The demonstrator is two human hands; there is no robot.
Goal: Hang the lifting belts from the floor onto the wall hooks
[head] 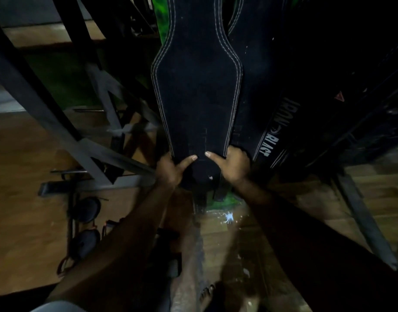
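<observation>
The left hand (171,168) grips the lower left edge of the black lifting belt (197,86), thumb laid across the front face and fingers wrapped behind. The right hand (235,165) grips the opposite lower edge in the same manner, thumb pointing inward toward the left thumb. Both hands are closed on the belt, one at each side of its narrow lower section.

Above the hands, the belt hangs vertically. It widens into a broad back panel edged with double white stitching, then narrows again toward the top of the view. Its upper attachment is out of frame. Below the hands, the belt's rounded end (203,176) hangs free.

Just right of the right hand, a second dark belt (259,91) hangs behind the first, partly covered by it. Further right hangs a belt with white lettering (275,129).

Left of the left hand, a dark metal frame (65,131) crosses diagonally. Below it, near the left forearm, round weight plates (87,208) sit low on a rack. Beneath both arms lies the wooden floor (18,199), with a bare foot (207,291) visible at the bottom.
</observation>
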